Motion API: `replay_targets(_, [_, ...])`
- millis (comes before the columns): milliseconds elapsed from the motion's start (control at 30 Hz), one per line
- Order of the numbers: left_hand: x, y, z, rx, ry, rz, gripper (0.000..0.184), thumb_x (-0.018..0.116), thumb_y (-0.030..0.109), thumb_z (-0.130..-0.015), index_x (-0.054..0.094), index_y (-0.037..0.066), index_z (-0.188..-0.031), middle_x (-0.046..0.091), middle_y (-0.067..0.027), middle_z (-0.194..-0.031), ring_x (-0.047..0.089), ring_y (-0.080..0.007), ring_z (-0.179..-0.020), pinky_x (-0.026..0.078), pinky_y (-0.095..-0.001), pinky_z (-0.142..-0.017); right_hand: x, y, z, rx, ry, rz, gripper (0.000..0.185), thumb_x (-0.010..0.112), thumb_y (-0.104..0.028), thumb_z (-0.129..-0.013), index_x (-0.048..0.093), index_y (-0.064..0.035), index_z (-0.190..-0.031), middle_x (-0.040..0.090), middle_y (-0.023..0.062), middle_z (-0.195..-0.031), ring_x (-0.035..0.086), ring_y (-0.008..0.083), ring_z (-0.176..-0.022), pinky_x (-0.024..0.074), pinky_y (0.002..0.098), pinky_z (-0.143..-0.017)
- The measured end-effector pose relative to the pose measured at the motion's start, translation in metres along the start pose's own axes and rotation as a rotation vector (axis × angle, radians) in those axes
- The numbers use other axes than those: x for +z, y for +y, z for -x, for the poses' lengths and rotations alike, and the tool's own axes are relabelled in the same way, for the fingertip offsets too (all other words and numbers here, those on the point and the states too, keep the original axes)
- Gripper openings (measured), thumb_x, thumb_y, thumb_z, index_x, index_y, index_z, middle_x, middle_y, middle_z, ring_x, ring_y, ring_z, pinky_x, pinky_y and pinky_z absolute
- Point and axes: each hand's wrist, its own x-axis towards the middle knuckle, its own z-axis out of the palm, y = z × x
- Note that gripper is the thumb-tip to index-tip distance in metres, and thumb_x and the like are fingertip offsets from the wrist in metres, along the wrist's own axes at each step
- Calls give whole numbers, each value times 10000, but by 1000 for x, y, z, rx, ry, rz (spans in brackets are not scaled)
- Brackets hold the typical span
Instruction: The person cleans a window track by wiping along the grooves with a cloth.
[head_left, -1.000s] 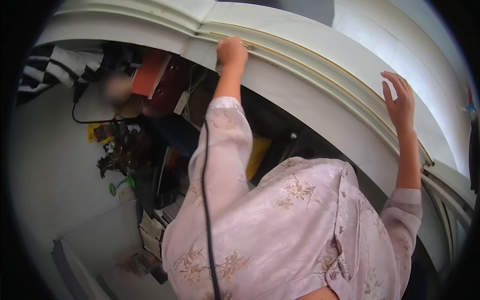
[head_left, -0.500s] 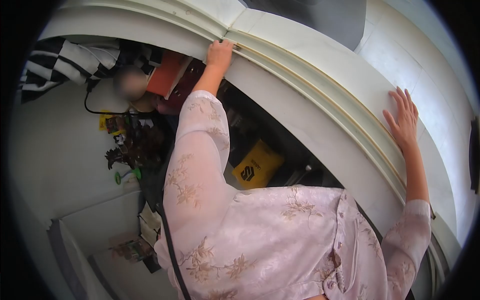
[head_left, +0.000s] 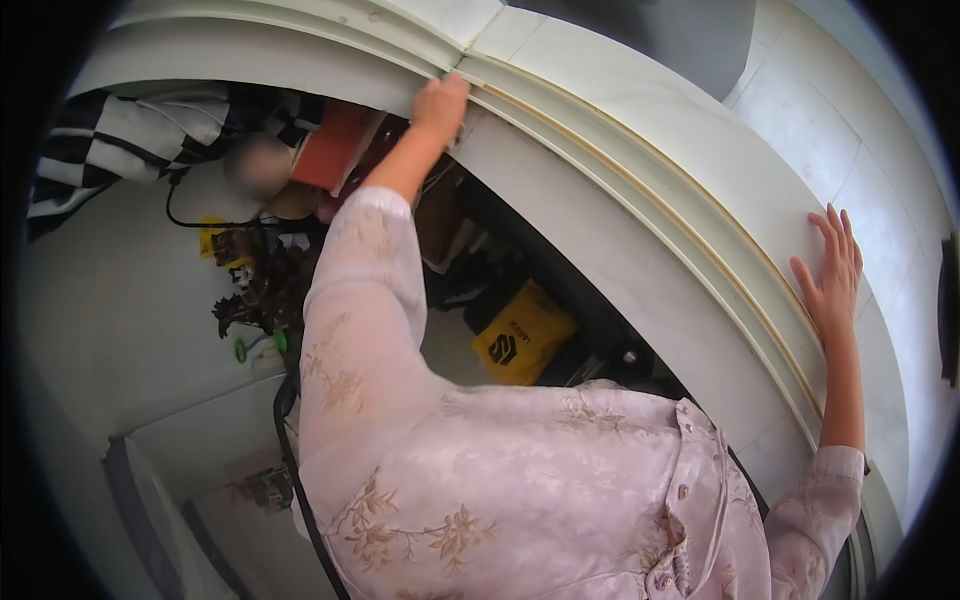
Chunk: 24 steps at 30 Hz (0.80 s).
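Observation:
My left hand (head_left: 440,108) is at the inner edge of the pale sill, at the window track (head_left: 600,160). Its fingers are folded down over the rail, and what they hold, if anything, is hidden under them. Farther right, my right hand (head_left: 835,275) rests with spread fingers on the outer part of the white ledge (head_left: 740,165), with nothing in it. Several parallel rails run diagonally between the two hands. Both arms are in pink patterned sleeves.
Below the sill lie a yellow bag (head_left: 522,335) with black print, an orange box (head_left: 328,150) and a dark figurine (head_left: 250,305). Black-and-white checkered cloth (head_left: 130,135) is at the upper left. A black cord (head_left: 290,450) hangs along the left side. Pale tiles (head_left: 800,110) lie beyond the ledge.
My left hand has shifted slightly left along the track. My right hand has moved right and down the ledge, its fingers still spread. More of the yellow bag shows, and the view has shifted.

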Motion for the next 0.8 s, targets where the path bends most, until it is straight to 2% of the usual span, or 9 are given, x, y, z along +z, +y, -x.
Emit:
replay_targets(167, [8,-7,0,-76,-54,-20,168,472,64,-738,597,107,-842,575,-68,-876,559,-297,-772,473,-372,-684,0,-1,2,12,-17,-33,567,468,-537,-725,450,-178,-1163,347,83,-1321,223,245,-1273,166,407,-1028])
replay_targets(267, [-14,18,4,-94,-124,350,278,458,15,-720,579,110,-952,590,-126,-930,544,-305,-893,438,-404,-755,0,0,-2,4,31,-22,562,470,-527,-727,454,-168,-1158,357,89,-1313,238,247,-1267,168,407,-1027])
replay_targets(367, [-11,24,18,57,112,407,288,481,16,-708,579,120,-958,583,-127,-962,548,-321,-857,440,-404,-753,2,2,2,-13,16,-30,561,475,-522,-727,459,-159,-1154,365,92,-1308,246,248,-1264,169,407,-1025])
replay_targets(433, [-9,12,11,-62,-36,275,308,489,16,-701,579,127,-974,565,-120,-1032,552,-321,-860,442,-402,-762,1,1,-2,-12,21,-20,562,477,-523,-727,462,-155,-1151,367,92,-1306,248,249,-1263,170,407,-1024])
replay_targets(467, [-7,2,-3,-290,-265,260,322,460,10,-714,577,135,-986,536,-95,-1107,550,-310,-882,443,-397,-774,0,-1,-1,-7,21,-22,561,475,-524,-730,462,-153,-1152,369,92,-1305,249,249,-1263,172,406,-1022])
replay_targets(567, [16,-18,-8,-144,10,266,270,455,36,-721,579,144,-935,579,-77,-963,555,-323,-842,451,-407,-713,-3,1,-1,3,34,-27,553,470,-518,-739,463,-151,-1152,371,90,-1304,250,249,-1263,175,405,-1018])
replay_targets(667, [-10,12,0,-242,-117,372,289,457,30,-719,580,153,-949,578,-74,-975,555,-318,-848,449,-395,-731,0,-1,4,-17,38,-54,539,468,-505,-747,462,-152,-1154,372,86,-1304,248,249,-1264,174,404,-1019])
replay_targets(733, [-15,35,16,-40,60,470,313,446,18,-724,589,177,-953,563,-83,-1024,566,-301,-839,454,-382,-735,0,2,-1,-33,51,-42,533,469,-498,-750,462,-152,-1155,373,84,-1303,248,249,-1264,173,403,-1020])
replay_targets(800, [-32,49,23,-94,-14,514,308,461,17,-721,588,167,-957,565,-59,-1024,569,-282,-847,459,-376,-736,1,1,-1,-20,37,-36,535,476,-497,-748,460,-154,-1158,374,81,-1303,248,249,-1264,173,403,-1020])
